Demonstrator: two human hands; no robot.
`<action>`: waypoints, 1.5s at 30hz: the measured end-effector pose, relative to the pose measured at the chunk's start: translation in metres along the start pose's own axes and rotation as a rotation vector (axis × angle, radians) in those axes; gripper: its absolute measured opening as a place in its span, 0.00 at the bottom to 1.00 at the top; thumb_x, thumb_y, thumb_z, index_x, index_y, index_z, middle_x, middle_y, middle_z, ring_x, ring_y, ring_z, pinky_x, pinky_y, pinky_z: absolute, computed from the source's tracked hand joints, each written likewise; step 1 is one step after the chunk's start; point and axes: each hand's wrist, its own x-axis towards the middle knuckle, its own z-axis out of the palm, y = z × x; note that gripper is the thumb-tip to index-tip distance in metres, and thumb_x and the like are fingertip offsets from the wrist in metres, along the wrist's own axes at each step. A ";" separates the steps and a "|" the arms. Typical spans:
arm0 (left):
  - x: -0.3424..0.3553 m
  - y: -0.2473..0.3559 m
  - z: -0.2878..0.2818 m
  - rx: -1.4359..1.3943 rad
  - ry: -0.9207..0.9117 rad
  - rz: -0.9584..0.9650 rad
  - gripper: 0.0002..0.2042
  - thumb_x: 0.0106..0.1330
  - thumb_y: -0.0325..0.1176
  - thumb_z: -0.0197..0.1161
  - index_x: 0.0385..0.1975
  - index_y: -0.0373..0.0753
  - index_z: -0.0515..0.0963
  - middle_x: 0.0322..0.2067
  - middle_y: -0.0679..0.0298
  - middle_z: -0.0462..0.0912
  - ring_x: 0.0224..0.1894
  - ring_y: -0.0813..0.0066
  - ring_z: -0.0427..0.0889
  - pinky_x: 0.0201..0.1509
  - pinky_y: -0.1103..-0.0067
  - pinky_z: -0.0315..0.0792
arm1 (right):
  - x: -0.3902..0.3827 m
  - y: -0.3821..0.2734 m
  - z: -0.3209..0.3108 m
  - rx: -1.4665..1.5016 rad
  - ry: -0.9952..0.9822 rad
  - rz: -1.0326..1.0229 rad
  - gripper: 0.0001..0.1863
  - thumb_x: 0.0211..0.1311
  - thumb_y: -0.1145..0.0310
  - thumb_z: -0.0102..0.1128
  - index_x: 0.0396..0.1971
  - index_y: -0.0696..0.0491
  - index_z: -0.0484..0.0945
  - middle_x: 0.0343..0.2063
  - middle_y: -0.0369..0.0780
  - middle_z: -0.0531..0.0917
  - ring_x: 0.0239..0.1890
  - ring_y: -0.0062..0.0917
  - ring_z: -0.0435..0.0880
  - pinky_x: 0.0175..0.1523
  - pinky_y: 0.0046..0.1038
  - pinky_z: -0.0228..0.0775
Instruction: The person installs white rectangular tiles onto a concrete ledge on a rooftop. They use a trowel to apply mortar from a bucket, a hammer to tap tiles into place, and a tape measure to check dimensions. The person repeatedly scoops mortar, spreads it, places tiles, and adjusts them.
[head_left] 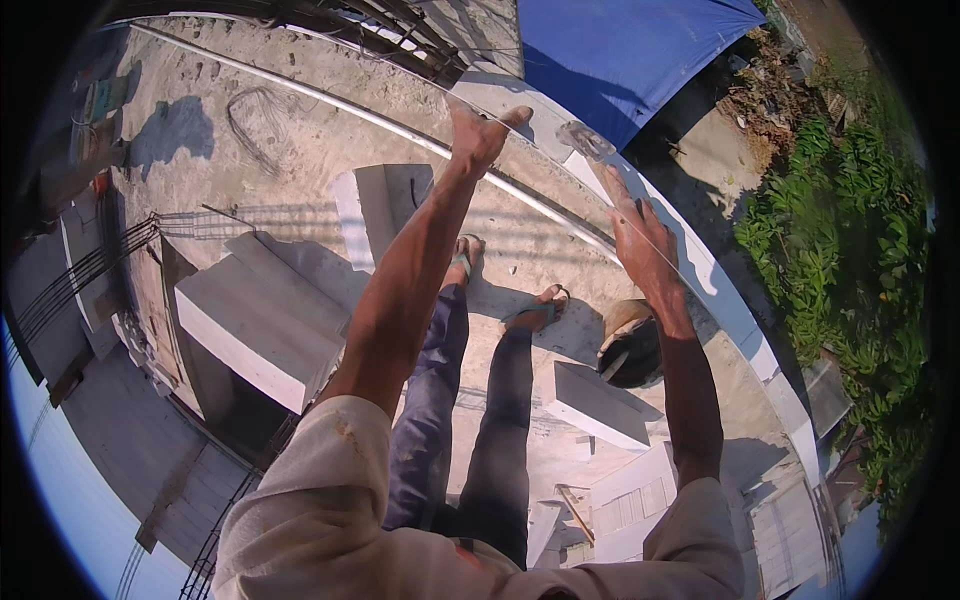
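Note:
My left hand (pixel 480 138) reaches to the inner edge of a long wall of white blocks (pixel 745 325), its thumb stretched away from the fingers. Farther right, my right hand (pixel 645 245) lies along the same wall, fingers extended and parted. I see nothing gripped in either hand. A thin pale string (pixel 565 175) stretches along the wall past both hands; whether they touch it I cannot tell. Just beyond my right fingertips sits a blurred greyish lump (pixel 585 140) on the wall top. Below my hands, a white pipe (pixel 390 130) slants across the ground.
A dark bucket (pixel 630 350) stands below my right forearm, near a white block (pixel 597 405). More blocks (pixel 260 310) lie to the left, beside steel rods (pixel 90 270). Past the wall are a blue tarp (pixel 625 65) and green bushes (pixel 830 230). My sandalled feet (pixel 540 308) are on sandy ground.

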 end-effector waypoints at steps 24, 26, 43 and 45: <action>-0.003 0.004 -0.007 0.057 0.016 0.026 0.23 0.60 0.27 0.78 0.52 0.30 0.76 0.41 0.56 0.85 0.43 0.66 0.85 0.46 0.72 0.83 | 0.001 -0.010 -0.005 -0.090 -0.073 0.052 0.33 0.74 0.64 0.59 0.76 0.37 0.63 0.49 0.60 0.83 0.49 0.55 0.86 0.50 0.49 0.82; -0.003 0.005 -0.005 0.027 0.015 -0.057 0.23 0.59 0.27 0.79 0.52 0.31 0.76 0.41 0.56 0.85 0.43 0.66 0.86 0.46 0.72 0.83 | 0.011 -0.017 -0.008 -0.202 -0.097 0.047 0.32 0.74 0.64 0.58 0.77 0.37 0.63 0.49 0.59 0.84 0.49 0.55 0.86 0.51 0.50 0.81; -0.009 0.012 -0.008 0.057 0.035 -0.035 0.34 0.58 0.32 0.81 0.60 0.30 0.68 0.49 0.53 0.80 0.51 0.64 0.82 0.55 0.70 0.80 | 0.003 -0.036 0.009 0.045 0.070 -0.048 0.33 0.74 0.67 0.57 0.77 0.34 0.63 0.52 0.55 0.83 0.50 0.52 0.86 0.50 0.46 0.81; -0.011 -0.013 -0.015 0.127 0.089 -0.013 0.37 0.58 0.34 0.81 0.63 0.30 0.65 0.52 0.51 0.79 0.54 0.62 0.81 0.58 0.69 0.79 | -0.041 -0.060 0.018 0.331 -0.014 0.066 0.33 0.72 0.67 0.61 0.76 0.41 0.66 0.48 0.52 0.84 0.43 0.48 0.87 0.43 0.38 0.80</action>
